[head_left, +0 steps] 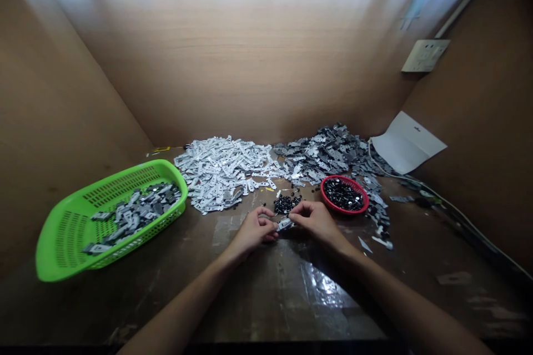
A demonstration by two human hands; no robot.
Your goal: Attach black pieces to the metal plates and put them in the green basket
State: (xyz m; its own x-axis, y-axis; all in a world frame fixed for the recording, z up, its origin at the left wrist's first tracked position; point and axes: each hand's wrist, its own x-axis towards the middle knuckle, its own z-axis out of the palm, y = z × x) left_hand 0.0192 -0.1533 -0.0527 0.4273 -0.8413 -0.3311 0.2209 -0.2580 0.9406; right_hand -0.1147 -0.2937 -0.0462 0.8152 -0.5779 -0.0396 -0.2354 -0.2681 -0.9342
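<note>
Between my two hands is a small light-grey flat part (285, 224), held low over the table. My left hand (257, 228) pinches its left end with thumb and fingers. At the other end, the thumb and forefinger of my right hand (313, 221) are closed on the part; anything smaller between those fingertips is hidden. Just beyond the hands lies a little heap of small black pieces (285, 203). A red round basket (366, 199) with black, shiny pieces in it stands right of my right hand.
A green slotted basket (62, 233) with grey and white parts stands at left. Behind the hands lie a pile of white flat parts (225, 166) and a pile of dark grey plates (328, 150). A white sheet (406, 144) and a cable (453, 205) are at right. Wooden panels enclose the table.
</note>
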